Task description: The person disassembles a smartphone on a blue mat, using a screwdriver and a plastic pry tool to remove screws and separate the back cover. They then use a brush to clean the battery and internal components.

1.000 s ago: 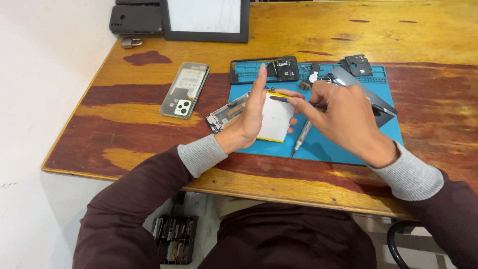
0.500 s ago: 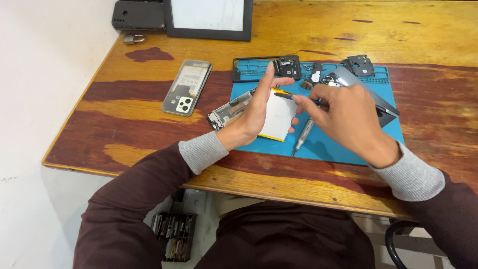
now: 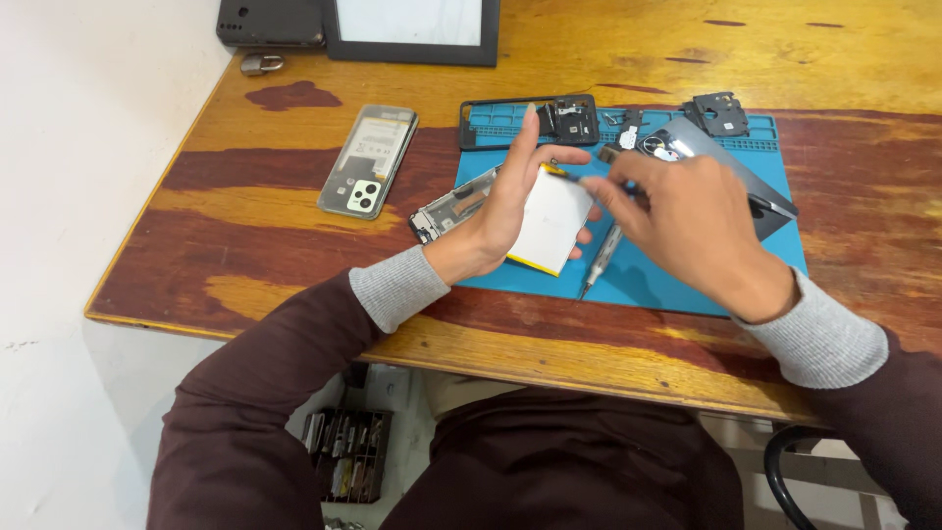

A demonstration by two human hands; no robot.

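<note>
My left hand (image 3: 496,211) holds a flat white battery (image 3: 551,224) tilted up over the blue work mat (image 3: 687,285). My right hand (image 3: 687,221) meets it from the right, fingertips pinched on a thin yellow-edged strip (image 3: 561,175) at the battery's top corner. A stripped phone body (image 3: 446,209) lies on the mat's left edge, partly under my left hand. A slim silver screwdriver (image 3: 601,257) rests on the mat just below the battery.
A phone back cover (image 3: 368,162) lies on the wooden table left of the mat. On the mat's far side are a black frame (image 3: 491,123), small black parts (image 3: 721,113) and a grey panel (image 3: 731,162). A dark-framed screen (image 3: 412,29) stands at the back.
My left hand has tilted the battery a little more upright. My right hand's fingertips have closed in on its top corner.
</note>
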